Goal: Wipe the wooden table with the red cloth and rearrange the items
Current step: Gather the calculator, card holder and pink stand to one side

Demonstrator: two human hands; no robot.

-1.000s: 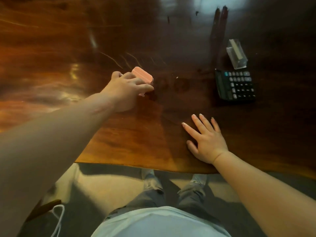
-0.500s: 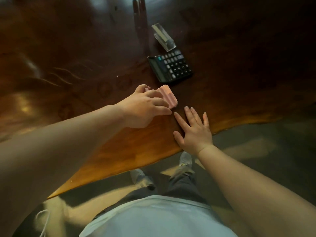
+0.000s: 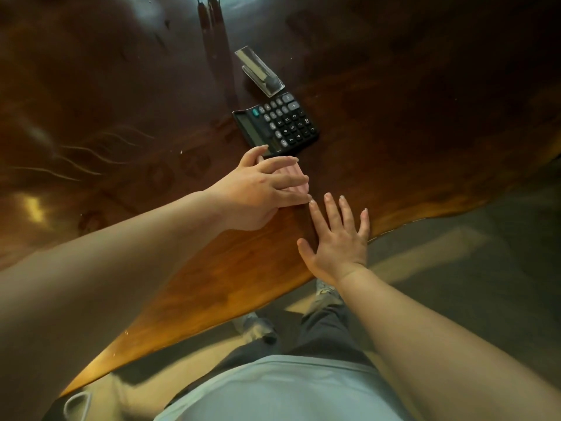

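**Cloth being pressed to the worktop just short of the calculator**

The wooden worktop (image 3: pixel 236 262) is being shown as a broad, glossy slab, dark at the far side and amber along the near edge. Faint streaks are lying on the dark surface to the left.

The left hand (image 3: pixel 261 192) is being held flat over the folded red cloth (image 3: pixel 296 177), which looks pale pink in this light; the fingers (image 3: pixel 282 162) are being spread across it and curled at its edges, so the grip is clamped on the cloth and is pressing it to the wood. The right hand (image 3: pixel 337 238) is being rested open and flat on the worktop near the edge, gripping nothing, its fingertips almost touching those of the left.

The black calculator (image 3: pixel 279 124) is lying just beyond the cloth, its near corner close to or touching the left thumb; which one cannot be told. Its long axis is running away and to the right. A clear plastic holder (image 3: pixel 258 69) is standing just behind it.

The calculator is judged likely to need shifting before the wipe is carried further forward; the left hand is nearer, but it is occupied.
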